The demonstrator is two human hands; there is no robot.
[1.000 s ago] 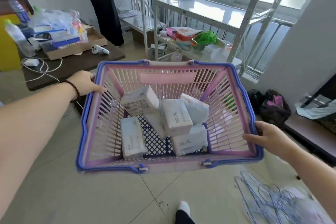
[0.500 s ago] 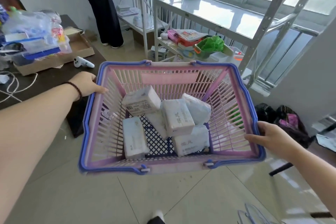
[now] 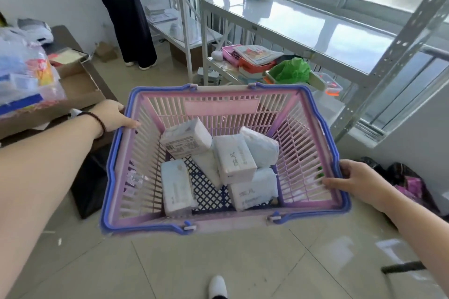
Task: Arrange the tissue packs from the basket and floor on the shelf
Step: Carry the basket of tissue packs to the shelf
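Note:
I carry a pink basket with blue rims in front of me, above the tiled floor. My left hand grips its left rim and my right hand grips its right rim. Several white tissue packs lie jumbled on the basket's bottom, one flat at the left. The white metal shelf stands just beyond the basket, its upper board bare and glossy except for bottles and a roll at its far end.
The shelf's lower level holds a pink box, books and a green bag. A person stands at a second shelf at the back. A dark table with a cardboard box is at left. Dark bags sit on the floor at right.
I have walked nearer to the shelf with the basket. The table has slid off to the left, and the wire hangers on the floor have dropped out of view.

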